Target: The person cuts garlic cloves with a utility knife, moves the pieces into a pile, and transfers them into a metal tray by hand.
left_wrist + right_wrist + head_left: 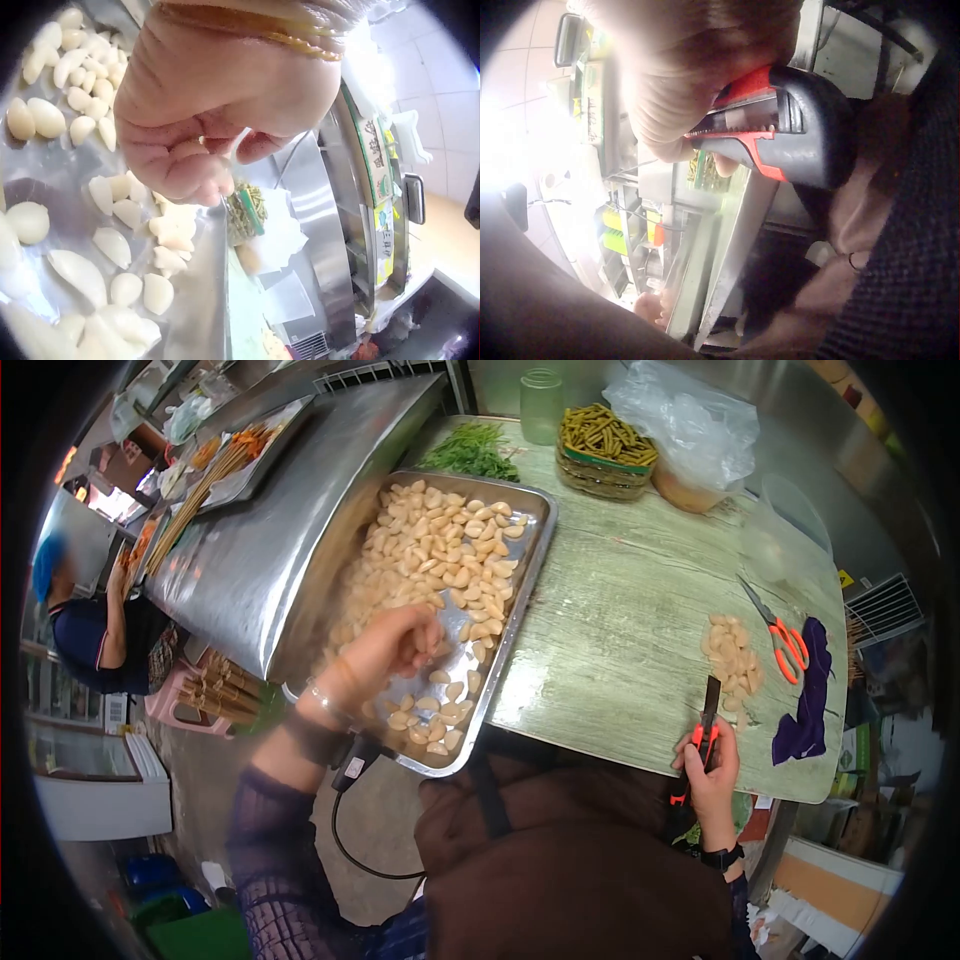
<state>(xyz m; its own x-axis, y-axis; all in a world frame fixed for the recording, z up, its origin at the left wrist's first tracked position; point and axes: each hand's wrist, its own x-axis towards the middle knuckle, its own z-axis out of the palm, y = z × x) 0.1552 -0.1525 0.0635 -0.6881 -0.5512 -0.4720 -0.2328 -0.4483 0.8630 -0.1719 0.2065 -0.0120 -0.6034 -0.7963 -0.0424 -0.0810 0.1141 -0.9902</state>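
Observation:
A steel tray [548,525] of peeled garlic cloves [430,535] lies at the table's left side. My left hand [385,645] is over its near half, fingers curled in toward the palm. In the left wrist view, loose cloves [79,277] lie below and beside that hand; I cannot tell whether it holds one. My right hand [713,775] grips a red and black utility knife [706,735] at the table's front edge, its dark blade pointing away from me. Just beyond the blade is a small pile of garlic cloves [733,660] on the tabletop.
Orange-handled scissors [788,650] and a purple cloth [805,710] lie to the right on the green table [600,620]. Green herbs [470,452], a glass jar [541,405], a container of cut green beans [607,445] and a plastic bag [690,425] stand behind. Another person [110,620] is at far left.

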